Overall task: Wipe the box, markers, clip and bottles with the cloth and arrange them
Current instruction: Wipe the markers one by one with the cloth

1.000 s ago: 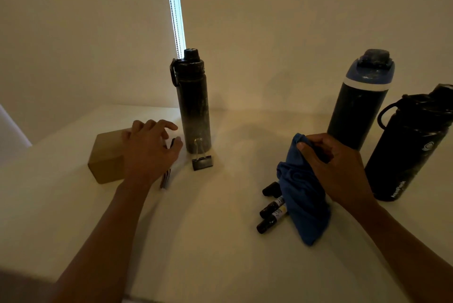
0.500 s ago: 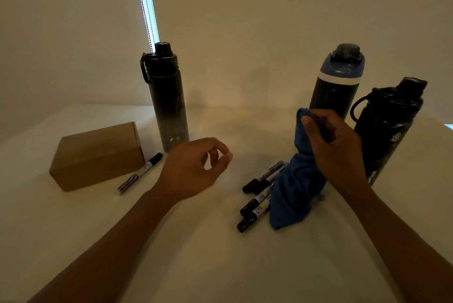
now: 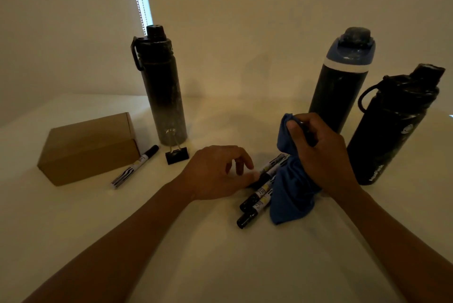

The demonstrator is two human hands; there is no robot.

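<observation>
A pale, smooth table bears three tall, dark cylindrical bottles, one far left and two far right. A brown cardboard box sits left. The right hand grips a soft blue cloth. The left hand, fingers loosely curled, touches four clustered markers; a fifth marker lies beside the box, near one black binder clip.

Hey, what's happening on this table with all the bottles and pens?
A person is cleaning and tidying things on a table. The right hand grips a blue cloth, which drapes over a bunch of markers. The left hand reaches for those markers, fingers touching one. At the left sit a cardboard box, a single marker beside it, and a black clip in front of a tall bottle. Two more bottles stand at the right.
</observation>
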